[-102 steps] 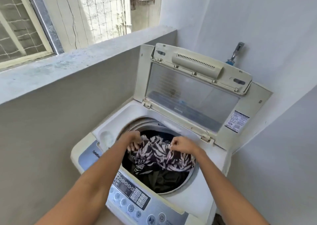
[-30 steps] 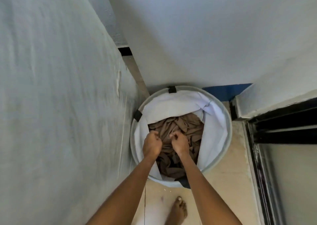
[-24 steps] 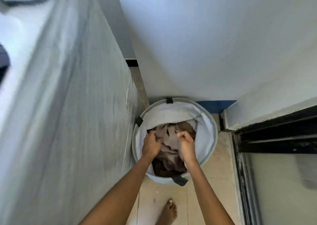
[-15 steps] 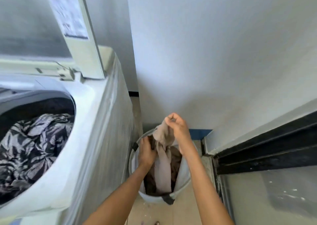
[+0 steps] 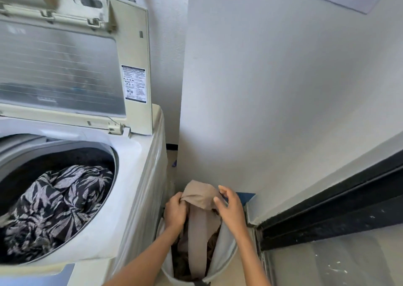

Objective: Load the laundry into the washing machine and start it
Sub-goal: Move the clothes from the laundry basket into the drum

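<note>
left hand (image 5: 175, 211) closed on the top fold of a beige garment (image 5: 199, 216); right hand (image 5: 231, 209) fingers spread, loosely touching its other side. garment hangs into the laundry basket (image 5: 226, 253) beside the washing machine (image 5: 135, 176), whose lid (image 5: 65, 52) stands open over a patterned cloth (image 5: 56, 205) in the drum.

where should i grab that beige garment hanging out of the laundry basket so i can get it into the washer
Grip the bunched top fold of the beige cloth garment, from above and from both sides, as the left hand already pinches it and the right hand opens beside it. The rest hangs in a long strip into the white round laundry basket, so lifting from the top probably draws it free towards the open white top-loading washing machine.
</note>
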A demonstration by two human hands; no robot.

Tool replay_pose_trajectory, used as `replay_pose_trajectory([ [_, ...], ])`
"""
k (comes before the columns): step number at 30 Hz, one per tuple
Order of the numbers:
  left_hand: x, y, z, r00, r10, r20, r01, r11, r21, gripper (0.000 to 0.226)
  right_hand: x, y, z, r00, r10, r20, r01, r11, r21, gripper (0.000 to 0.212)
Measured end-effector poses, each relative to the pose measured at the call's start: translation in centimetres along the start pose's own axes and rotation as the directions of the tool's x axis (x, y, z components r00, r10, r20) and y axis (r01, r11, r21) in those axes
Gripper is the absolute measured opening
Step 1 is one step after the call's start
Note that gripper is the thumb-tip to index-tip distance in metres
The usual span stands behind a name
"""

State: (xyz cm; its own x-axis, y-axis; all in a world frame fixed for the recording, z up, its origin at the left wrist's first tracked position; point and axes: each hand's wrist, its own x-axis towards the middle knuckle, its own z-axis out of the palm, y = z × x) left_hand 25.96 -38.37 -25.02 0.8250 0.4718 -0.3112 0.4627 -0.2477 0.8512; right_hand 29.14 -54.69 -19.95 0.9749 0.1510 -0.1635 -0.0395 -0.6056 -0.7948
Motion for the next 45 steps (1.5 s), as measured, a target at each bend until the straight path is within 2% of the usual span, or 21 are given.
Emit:
replay_pose_trajectory([
  [3,-0.9,3.3,0.1,0.988,-0.083,-0.129,0.057,0.98,-0.191,0.022,-1.3,2.7,2.8,0.985,0.089,0.151,-0.069,0.989,-0.133,0.062],
  [5,-0.8,7.1,-0.3,0.982,-0.076,-0.175,0.024,0.959,-0.282,0.021,-2.1,3.5,4.7,0.978,0.149,0.147,-0.125,0.979,-0.163,0.065],
  [11,0.4,20.3,-3.7,0.956,0.214,-0.2,-0.284,0.843,-0.458,0.02,-0.7,0.0,5.2,0.97,0.242,0.004,-0.239,0.96,-0.148,0.084],
  [12,0.1,22.7,-4.6,0.944,0.251,-0.212,-0.326,0.795,-0.512,0.017,-0.4,-1.3,4.7,0.973,0.225,-0.043,-0.229,0.963,-0.146,0.079],
  [14,-0.6,27.0,-6.1,0.923,0.293,-0.25,-0.385,0.71,-0.59,0.025,-0.2,-4.8,3.0,0.974,0.176,-0.142,-0.189,0.978,-0.083,0.047],
  [16,-0.7,29.6,-7.3,0.913,0.321,-0.253,-0.408,0.692,-0.596,0.026,-0.2,-8.3,0.7,0.958,0.146,-0.245,-0.132,0.989,0.073,0.023],
  [18,-0.4,30.0,-8.3,0.901,0.352,-0.255,-0.435,0.746,-0.505,0.015,-0.1,-12.4,-2.3,0.917,0.141,-0.373,-0.041,0.963,0.265,0.017],
  [20,0.1,28.7,-9.3,0.9,0.36,-0.245,-0.428,0.835,-0.345,0.017,0.7,-16.3,-5.5,0.871,0.125,-0.476,0.091,0.91,0.405,0.021],
  [24,1.0,24.4,-10.1,0.938,0.338,-0.07,-0.344,0.933,-0.108,0.037,2.8,-22.8,-12.1,0.824,-0.029,-0.566,0.328,0.839,0.434,0.03],
  [26,1.2,23.3,-9.9,0.922,0.374,0.103,-0.359,0.923,-0.136,0.043,3.6,-24.2,-14.0,0.833,-0.092,-0.546,0.364,0.834,0.415,0.023],
  [27,1.2,23.1,-9.7,0.904,0.376,0.201,-0.336,0.919,-0.207,0.045,3.7,-24.5,-14.4,0.852,-0.109,-0.512,0.357,0.837,0.415,0.021],
  [29,0.5,23.4,-9.8,0.841,0.309,0.445,-0.177,0.933,-0.313,0.043,3.3,-24.6,-14.2,0.911,-0.116,-0.395,0.309,0.826,0.47,0.02],
  [31,-0.4,23.4,-9.8,0.72,0.267,0.641,-0.077,0.948,-0.309,0.048,2.5,-24.6,-13.1,0.966,-0.115,-0.233,0.229,0.804,0.549,0.016],
  [32,-0.7,23.3,-9.5,0.692,0.265,0.671,-0.08,0.952,-0.294,0.045,2.1,-24.6,-12.5,0.981,-0.126,-0.15,0.19,0.797,0.573,0.015],
  [33,-0.8,23.2,-9.0,0.721,0.27,0.638,-0.107,0.953,-0.282,0.039,1.7,-24.3,-12.1,0.986,-0.142,-0.087,0.166,0.798,0.58,0.017],
  [34,-0.8,23.0,-8.4,0.791,0.281,0.543,-0.134,0.946,-0.294,0.032,1.5,-23.8,-11.7,0.986,-0.157,-0.058,0.162,0.801,0.576,0.021],
  [36,-0.4,23.0,-7.6,0.921,0.277,0.275,-0.165,0.914,-0.37,0.023,1.1,-22.2,-11.5,0.977,-0.176,-0.119,0.212,0.813,0.542,0.028],
  [37,-0.1,23.1,-7.4,0.953,0.256,0.165,-0.174,0.902,-0.395,0.023,0.8,-20.9,-11.4,0.971,-0.17,-0.17,0.234,0.831,0.505,0.033],
  [39,0.5,23.5,-7.8,0.972,0.228,0.063,-0.189,0.908,-0.375,0.026,0.3,-17.9,-11.1,0.97,-0.139,-0.198,0.207,0.901,0.38,0.054],
  [42,-0.2,25.2,-9.8,0.969,0.247,-0.027,-0.242,0.916,-0.319,0.013,-0.4,-14.4,-9.3,0.999,-0.042,-0.005,0.042,0.985,0.167,0.108],
  [45,-1.4,27.4,-11.3,0.957,0.27,-0.109,-0.291,0.854,-0.431,0.026,-0.5,-12.8,-6.7,0.985,0.069,0.156,-0.08,0.995,0.067,0.128],
])
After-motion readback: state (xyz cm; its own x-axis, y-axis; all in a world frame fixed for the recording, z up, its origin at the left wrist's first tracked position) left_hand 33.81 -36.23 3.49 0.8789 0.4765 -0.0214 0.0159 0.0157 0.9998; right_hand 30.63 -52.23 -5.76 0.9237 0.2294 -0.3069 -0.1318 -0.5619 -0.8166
